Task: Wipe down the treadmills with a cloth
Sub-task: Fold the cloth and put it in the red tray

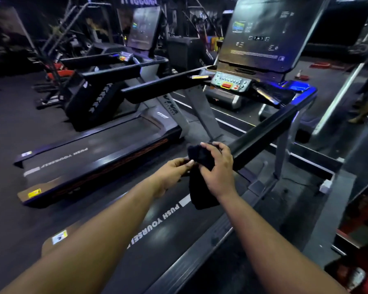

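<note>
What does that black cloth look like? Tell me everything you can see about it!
The cloth is dark, nearly black, and looks soft. Its top is bunched under the right hand, the left hand pinches its edge, and the rest hangs limp above the treadmill belt, beside the handrail.

I look out over a dim gym; two treadmills (106,143) with consoles (261,37) stand side by side; weight machines (57,60) behind.
</note>
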A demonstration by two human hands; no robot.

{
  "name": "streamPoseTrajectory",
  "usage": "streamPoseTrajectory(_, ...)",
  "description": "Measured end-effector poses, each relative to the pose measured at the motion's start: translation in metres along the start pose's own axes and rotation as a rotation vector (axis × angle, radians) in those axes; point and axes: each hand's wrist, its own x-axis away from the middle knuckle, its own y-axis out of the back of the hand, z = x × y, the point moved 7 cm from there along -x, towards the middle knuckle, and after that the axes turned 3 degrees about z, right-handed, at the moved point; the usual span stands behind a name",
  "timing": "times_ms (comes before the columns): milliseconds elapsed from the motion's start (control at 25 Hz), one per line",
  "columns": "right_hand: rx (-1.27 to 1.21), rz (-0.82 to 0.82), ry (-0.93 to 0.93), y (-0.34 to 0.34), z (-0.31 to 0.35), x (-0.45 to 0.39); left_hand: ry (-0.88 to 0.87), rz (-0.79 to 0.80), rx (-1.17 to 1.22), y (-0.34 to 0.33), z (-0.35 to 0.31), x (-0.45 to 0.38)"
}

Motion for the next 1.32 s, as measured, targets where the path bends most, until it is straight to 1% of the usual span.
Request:
streamPoseTrajectory(80,-0.112,0.118,0.057,-0.026,0.037,0.005,-0.069,-0.048,0.120,0.028,0.003,0.031)
streamPoseTrajectory(200,-0.337,0.301,0.107,-0.076,0.088,0.022,-0.163,-0.177,0.233,0.088,0.013,0.087)
streamPoseTrajectory(280,-0.499,0.402,0.031,-0.107,0.107,0.029,-0.190,-0.243,0.310,0.122,0.022,0.119)
streamPoseTrajectory(320,-0.556,0.446,-0.042,-0.127,0.117,0.033,-0.202,-0.279,0.348,0.141,0.028,0.137)
streamPoseTrajectory(400,-0.618,0.549,-0.216,-0.170,0.136,0.042,-0.198,-0.366,0.405,0.177,0.041,0.172)
streamPoseTrajectory(480,-0.679,0.709,-0.332,-0.218,0.159,0.058,-0.185,-0.454,0.462,0.211,0.055,0.204)
streamPoseTrajectory(520,-0.713,0.766,-0.330,-0.237,0.173,0.065,-0.187,-0.489,0.468,0.225,0.060,0.219)
streamPoseTrajectory(640,-0.845,0.877,-0.216,-0.285,0.220,0.084,-0.155,-0.639,0.425,0.267,0.078,0.267)
streamPoseTrajectory(760,-0.911,1.044,-0.134,-0.331,0.272,0.102,-0.105,-0.849,0.427,0.298,0.099,0.326)
streamPoseTrajectory(800,-0.912,1.094,-0.105,-0.344,0.287,0.108,-0.110,-0.919,0.396,0.307,0.105,0.345)
streamPoseTrajectory(880,-0.859,1.205,0.023,-0.372,0.322,0.128,-0.097,-1.016,0.234,0.322,0.112,0.389)
streamPoseTrajectory(1000,-0.780,1.231,0.191,-0.398,0.365,0.156,0.004,-1.005,-0.046,0.335,0.116,0.442)
streamPoseTrajectory(1080,-0.736,1.221,0.265,-0.417,0.391,0.173,0.087,-1.071,-0.226,0.348,0.125,0.481)
streamPoseTrajectory(1200,-0.698,1.205,0.333,-0.443,0.433,0.200,0.174,-1.216,-0.310,0.370,0.145,0.542)
streamPoseTrajectory(1320,-0.725,1.232,0.344,-0.467,0.474,0.232,0.155,-1.391,-0.318,0.389,0.156,0.597)
